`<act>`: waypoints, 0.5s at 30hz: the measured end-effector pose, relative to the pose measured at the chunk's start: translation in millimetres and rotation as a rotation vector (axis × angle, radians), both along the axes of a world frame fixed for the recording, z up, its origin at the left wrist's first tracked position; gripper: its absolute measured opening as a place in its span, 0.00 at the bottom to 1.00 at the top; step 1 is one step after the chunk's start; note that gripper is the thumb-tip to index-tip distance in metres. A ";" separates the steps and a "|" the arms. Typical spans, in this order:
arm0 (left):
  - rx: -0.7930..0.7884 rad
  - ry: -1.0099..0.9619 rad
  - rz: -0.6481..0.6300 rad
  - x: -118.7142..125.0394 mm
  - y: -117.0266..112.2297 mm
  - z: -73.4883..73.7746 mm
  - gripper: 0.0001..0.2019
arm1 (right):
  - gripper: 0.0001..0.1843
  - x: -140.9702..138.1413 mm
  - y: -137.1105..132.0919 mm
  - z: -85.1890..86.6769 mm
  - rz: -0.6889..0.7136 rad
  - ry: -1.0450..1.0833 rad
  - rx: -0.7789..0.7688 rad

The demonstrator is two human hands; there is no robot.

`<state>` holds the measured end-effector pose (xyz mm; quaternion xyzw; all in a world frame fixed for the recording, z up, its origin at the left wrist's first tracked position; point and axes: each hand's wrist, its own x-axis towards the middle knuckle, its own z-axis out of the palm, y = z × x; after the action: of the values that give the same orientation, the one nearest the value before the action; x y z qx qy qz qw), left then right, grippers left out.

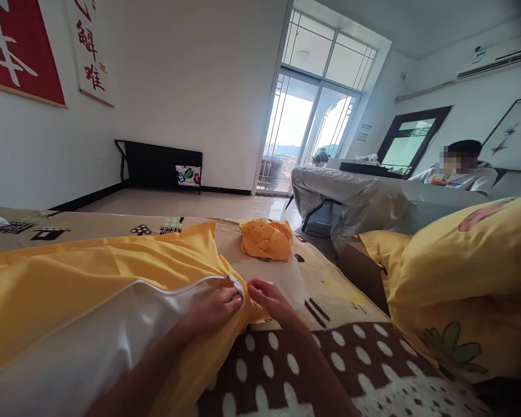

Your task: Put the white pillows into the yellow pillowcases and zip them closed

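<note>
A yellow pillowcase (165, 252) lies along the left of the bed, its long side open. A white pillow (91, 341) shows through that opening, which has a white edge, perhaps a zipper. My left hand (217, 304) is closed at the far end of the opening, fingertips on the cloth where the white edge meets the yellow. Beside it, my right hand (267, 292) pinches the outer side of the same end of the pillowcase. The fingertips of both hands are partly hidden by folds. Just beyond my hands sits a bundled yellow cloth (266, 239).
The bed has a patterned brown and beige blanket (269, 365). At right, a plump yellow pillow (464, 278) rests by a brown box (362, 269). Behind stands a plastic-covered table (342, 185), where a person (455, 168) sits. A black folded frame (156, 165) leans against the wall.
</note>
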<state>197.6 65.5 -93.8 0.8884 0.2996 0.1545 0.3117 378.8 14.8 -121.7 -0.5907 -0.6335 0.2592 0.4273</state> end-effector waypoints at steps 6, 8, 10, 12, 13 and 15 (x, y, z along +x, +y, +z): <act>-0.247 -0.164 -0.123 -15.2 -6.6 7.5 0.24 | 0.24 26.4 13.5 -41.8 -0.164 0.174 -0.125; -0.108 -0.173 -0.119 -15.8 -10.1 7.2 0.23 | 0.25 21.5 15.1 -56.4 -0.081 0.294 -0.251; 0.011 -0.145 -0.091 -16.1 -12.8 6.2 0.23 | 0.26 12.6 12.8 -65.2 -0.044 0.369 -0.336; 0.031 -0.124 -0.060 -16.4 -14.0 4.3 0.22 | 0.25 5.0 7.3 -68.8 -0.038 0.368 -0.396; 0.028 -0.120 -0.040 -16.7 -14.2 3.2 0.20 | 0.23 3.2 4.1 -69.1 -0.030 0.342 -0.399; 0.020 -0.126 -0.005 -17.5 -14.3 1.3 0.17 | 0.17 4.7 -2.2 -67.1 -0.037 0.257 -0.382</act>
<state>180.2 51.2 -92.4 0.8808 0.2755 0.2122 0.3213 383.5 12.6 -188.8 -0.6344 -0.5024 0.4399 0.3894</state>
